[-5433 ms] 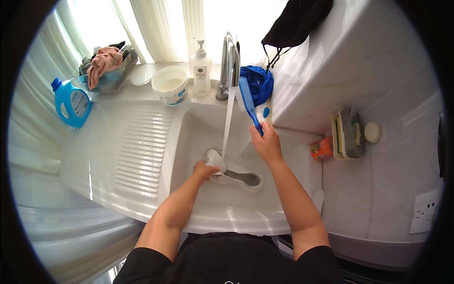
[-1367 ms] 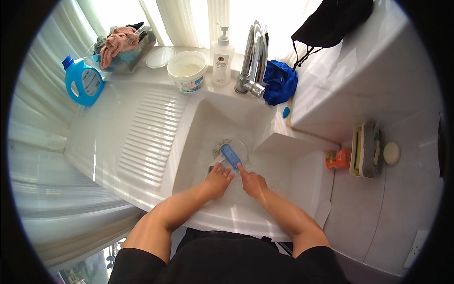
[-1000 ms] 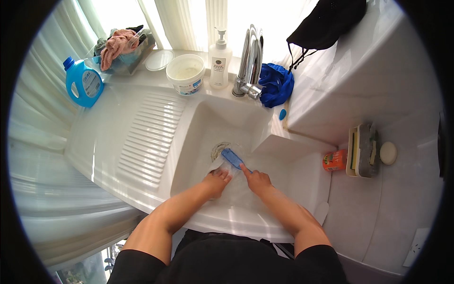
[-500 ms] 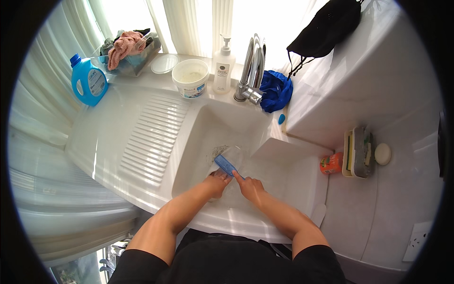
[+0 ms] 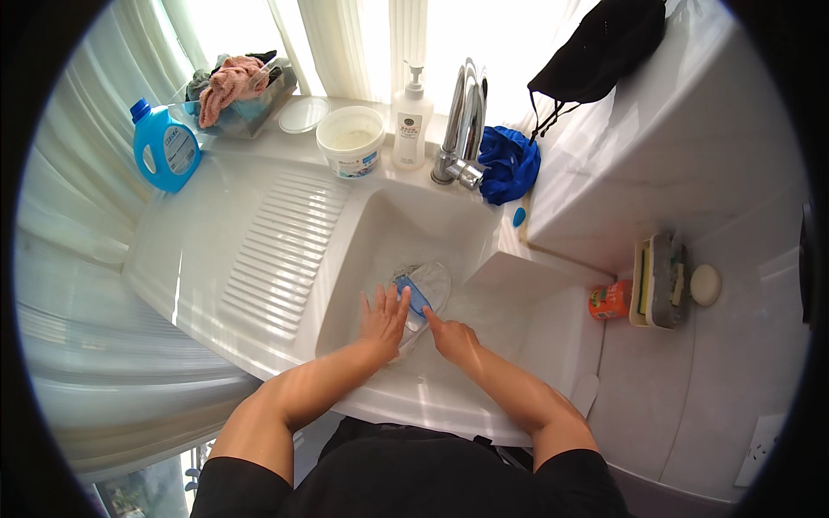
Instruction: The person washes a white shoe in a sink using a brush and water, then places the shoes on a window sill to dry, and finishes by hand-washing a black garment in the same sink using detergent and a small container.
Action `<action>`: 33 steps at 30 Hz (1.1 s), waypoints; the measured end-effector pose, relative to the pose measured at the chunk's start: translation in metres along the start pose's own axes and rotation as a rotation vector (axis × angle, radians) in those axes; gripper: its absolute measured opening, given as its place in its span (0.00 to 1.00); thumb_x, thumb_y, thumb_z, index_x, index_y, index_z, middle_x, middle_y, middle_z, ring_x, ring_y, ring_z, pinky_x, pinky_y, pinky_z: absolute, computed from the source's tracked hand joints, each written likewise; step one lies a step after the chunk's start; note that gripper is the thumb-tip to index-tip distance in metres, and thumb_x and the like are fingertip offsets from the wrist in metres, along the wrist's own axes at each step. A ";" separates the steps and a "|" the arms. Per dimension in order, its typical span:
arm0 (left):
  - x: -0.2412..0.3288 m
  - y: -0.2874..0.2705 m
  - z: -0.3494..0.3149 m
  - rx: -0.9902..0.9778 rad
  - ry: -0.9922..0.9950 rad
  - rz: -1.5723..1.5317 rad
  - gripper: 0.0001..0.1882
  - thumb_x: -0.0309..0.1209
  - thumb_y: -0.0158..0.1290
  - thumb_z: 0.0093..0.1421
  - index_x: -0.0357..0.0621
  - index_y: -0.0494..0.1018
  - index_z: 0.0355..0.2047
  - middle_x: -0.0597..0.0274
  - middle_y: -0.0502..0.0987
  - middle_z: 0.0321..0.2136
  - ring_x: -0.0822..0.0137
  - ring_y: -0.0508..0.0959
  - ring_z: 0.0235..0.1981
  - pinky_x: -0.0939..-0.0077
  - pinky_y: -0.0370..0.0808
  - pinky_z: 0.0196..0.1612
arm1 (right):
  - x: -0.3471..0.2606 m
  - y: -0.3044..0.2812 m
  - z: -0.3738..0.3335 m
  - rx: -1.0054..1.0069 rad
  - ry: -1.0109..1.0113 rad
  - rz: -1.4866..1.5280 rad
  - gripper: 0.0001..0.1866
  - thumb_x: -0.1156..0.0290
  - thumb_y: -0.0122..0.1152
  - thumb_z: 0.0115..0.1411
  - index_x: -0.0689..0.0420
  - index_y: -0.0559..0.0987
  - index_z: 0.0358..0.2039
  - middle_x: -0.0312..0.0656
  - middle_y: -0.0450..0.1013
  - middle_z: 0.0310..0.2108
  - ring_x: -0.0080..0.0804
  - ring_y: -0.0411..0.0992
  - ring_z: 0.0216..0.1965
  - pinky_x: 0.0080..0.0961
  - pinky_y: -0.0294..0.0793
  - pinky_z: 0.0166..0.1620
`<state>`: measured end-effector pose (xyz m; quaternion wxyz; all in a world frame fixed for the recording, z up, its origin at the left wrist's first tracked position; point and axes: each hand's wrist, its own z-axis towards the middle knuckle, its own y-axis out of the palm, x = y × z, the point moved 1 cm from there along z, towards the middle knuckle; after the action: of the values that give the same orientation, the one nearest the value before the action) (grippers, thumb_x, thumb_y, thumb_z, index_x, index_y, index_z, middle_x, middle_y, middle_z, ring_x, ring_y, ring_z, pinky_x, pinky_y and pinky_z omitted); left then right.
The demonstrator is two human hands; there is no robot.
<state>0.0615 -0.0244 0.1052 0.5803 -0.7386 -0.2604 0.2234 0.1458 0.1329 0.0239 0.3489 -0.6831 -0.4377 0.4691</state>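
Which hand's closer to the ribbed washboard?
Left. The left hand, fingers spread, is just to the right of the washboard; the right hand is farther right, gripping the blue brush.

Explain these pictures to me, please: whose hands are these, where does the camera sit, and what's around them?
There's no machine: a person works bare-handed. The view comes from a wide fisheye camera worn on the head, looking down, so straight edges bend near the rim. The right hand holds a blue brush over a whitish item, hard to make out, in a white sink. The left hand is open, fingers spread beside the brush. Behind the sink stand a white tub, a pump bottle and a tap; a blue jug stands farther left.
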 end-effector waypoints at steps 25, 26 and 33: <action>0.025 0.076 0.016 -0.240 0.181 -0.029 0.24 0.31 0.55 0.49 0.34 0.68 0.46 0.36 0.65 0.47 0.42 0.76 0.35 0.55 0.76 0.32 | -0.015 -0.061 0.020 -0.255 0.032 -0.198 0.29 0.71 0.41 0.60 0.41 0.57 0.63 0.49 0.75 0.28 0.46 0.75 0.30 0.41 0.74 0.34; 0.024 0.073 0.017 -0.265 0.210 -0.012 0.27 0.33 0.57 0.47 0.34 0.67 0.48 0.35 0.64 0.48 0.43 0.76 0.34 0.56 0.76 0.33 | -0.024 -0.054 0.013 -0.282 -0.047 -0.222 0.29 0.71 0.42 0.60 0.41 0.56 0.63 0.49 0.75 0.29 0.45 0.75 0.31 0.41 0.74 0.34; 0.016 0.044 0.016 -0.348 0.027 -0.139 0.42 0.35 0.59 0.46 0.38 0.54 0.60 0.33 0.56 0.57 0.42 0.75 0.43 0.57 0.79 0.31 | 0.016 -0.048 -0.023 -0.095 0.212 -0.194 0.29 0.70 0.43 0.60 0.43 0.55 0.63 0.50 0.74 0.29 0.46 0.75 0.29 0.42 0.74 0.34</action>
<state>0.0686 -0.0106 0.0586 0.4612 -0.8111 -0.3376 0.1245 0.1577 0.1639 0.0689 0.4040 -0.6991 -0.4841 0.3371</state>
